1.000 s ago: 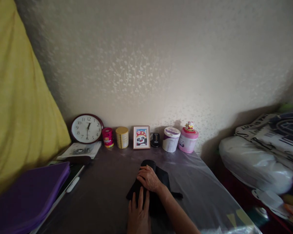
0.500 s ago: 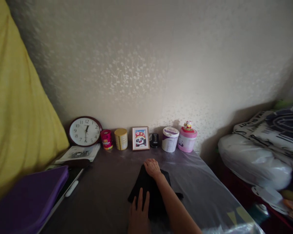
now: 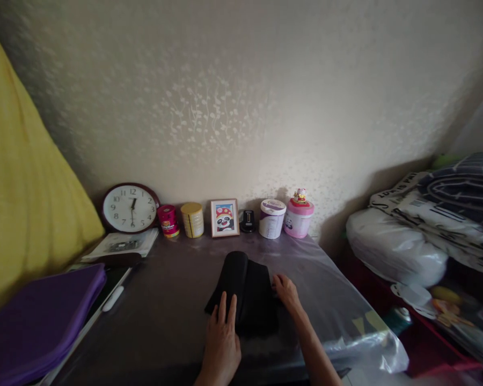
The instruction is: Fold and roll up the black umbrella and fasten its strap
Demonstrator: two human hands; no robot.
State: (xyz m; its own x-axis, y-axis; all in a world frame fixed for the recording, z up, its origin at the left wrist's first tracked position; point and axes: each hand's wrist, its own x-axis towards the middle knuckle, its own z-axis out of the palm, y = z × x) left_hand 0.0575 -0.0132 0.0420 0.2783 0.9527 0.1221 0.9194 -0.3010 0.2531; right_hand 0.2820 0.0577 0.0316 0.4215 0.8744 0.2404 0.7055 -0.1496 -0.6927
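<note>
A black folded cloth item (image 3: 261, 292) lies on the table before me, its exact kind unclear. Its left part rises in a rounded fold and its right part lies flatter. My left hand (image 3: 223, 340) rests on the near left of it, fingers stretched out over the dark fabric. At the right edge of the cloth is my right hand (image 3: 286, 292), with fingers curled together. Whatever is between those fingertips is too small and dark to make out.
Along the wall stand a clock (image 3: 129, 209), a pink tin (image 3: 168, 221), a yellow tin (image 3: 192, 221), a panda picture frame (image 3: 225, 219), a small black device (image 3: 248, 221) and two tubs (image 3: 272, 220). A purple folder (image 3: 44, 321) lies left; bagged bedding (image 3: 398, 246) is piled right.
My right hand has moved from the far top of the black cloth to its right edge. The cloth now shows a raised rounded fold on its left. My view has shifted slightly.
</note>
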